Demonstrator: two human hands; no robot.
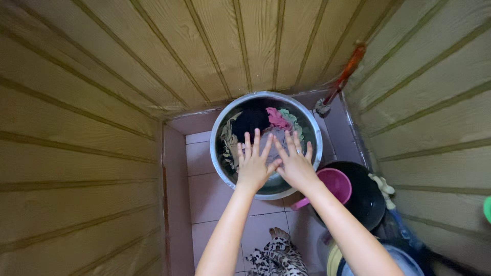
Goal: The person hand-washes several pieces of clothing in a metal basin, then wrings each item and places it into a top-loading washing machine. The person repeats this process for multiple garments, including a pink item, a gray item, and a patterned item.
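Left hand: (254,162) open, fingers spread and straight, palm down, held over the near half of the round silver metal basin (225,119); gripping nothing; contact with the laundry below not clear.
Right hand: (295,163) open likewise, fingers fanned, thumb tip meeting the left thumb near the middle; gripping nothing.
Basin: on the pink tiled floor (204,194) in the corner of the wood-panelled walls (102,76), full of wet clothes.
Clothes in basin: black garment (250,118) at the far middle, pink cloth (277,118) just right of it, pale green cloth (292,118) against the far right wall, beige cloth (229,130) along the left wall.
Right of basin: pink plastic scoop (335,184) with handle pointing toward the person, sitting at the rim of a black round tub (365,197), just beside the basin.
Far corner: orange-handled brush (338,87) leaning against the right wall, head on the floor.
Near edge: leopard-print cloth (279,255) between the forearms, low on the floor.
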